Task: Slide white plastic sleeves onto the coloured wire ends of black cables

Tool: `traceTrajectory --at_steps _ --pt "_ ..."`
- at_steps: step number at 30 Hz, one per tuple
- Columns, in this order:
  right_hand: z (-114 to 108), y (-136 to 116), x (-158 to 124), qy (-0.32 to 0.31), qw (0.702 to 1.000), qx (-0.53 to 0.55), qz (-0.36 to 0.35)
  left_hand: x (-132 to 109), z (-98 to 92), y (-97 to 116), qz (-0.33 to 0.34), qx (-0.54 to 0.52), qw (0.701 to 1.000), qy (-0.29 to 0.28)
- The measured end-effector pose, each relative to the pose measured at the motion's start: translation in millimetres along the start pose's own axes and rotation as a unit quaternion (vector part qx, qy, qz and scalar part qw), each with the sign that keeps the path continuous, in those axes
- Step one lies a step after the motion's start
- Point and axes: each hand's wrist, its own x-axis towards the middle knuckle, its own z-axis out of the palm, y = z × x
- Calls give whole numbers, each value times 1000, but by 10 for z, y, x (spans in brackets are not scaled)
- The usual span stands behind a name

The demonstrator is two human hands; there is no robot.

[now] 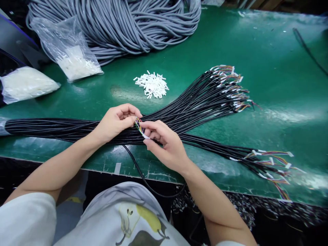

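Note:
Between my hands are the thin coloured wires (pixel 140 127) of one black cable, with a white sleeve (pixel 146 136) at their lower end. My left hand (pixel 118 121) pinches the upper end of these wires with thumb and forefinger. My right hand (pixel 164 143) is closed around the lower part, its fingertips by the white sleeve. Beneath both hands runs a thick bundle of black cables (pixel 64 129). Its right side splits into two groups, whose ends show coloured wires (pixel 238 90) and white pieces. One black cable (pixel 135 164) loops down over the table's front edge.
A heap of short white tubes (pixel 153 85) lies beyond my hands on the green table (pixel 256 51). Two clear bags of white pieces, one upright (pixel 79 63) and one lying (pixel 28 83), are at the left. Coiled grey cable (pixel 143 24) fills the back.

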Motion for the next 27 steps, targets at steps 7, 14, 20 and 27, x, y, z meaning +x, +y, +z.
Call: traceTrajectory --at_steps 7,14,20,27 --pt "-3 55 34 54 995 -18 79 57 -107 2 -65 -170 983 5" --pt "-501 104 143 156 974 71 148 -32 -143 130 -41 -22 999 2" --pt "-1790 481 -289 490 857 94 128 -108 -154 2 25 279 938 -205" --pt "-2610 507 -1218 619 779 -52 90 -89 -103 -141 242 468 818 -231"
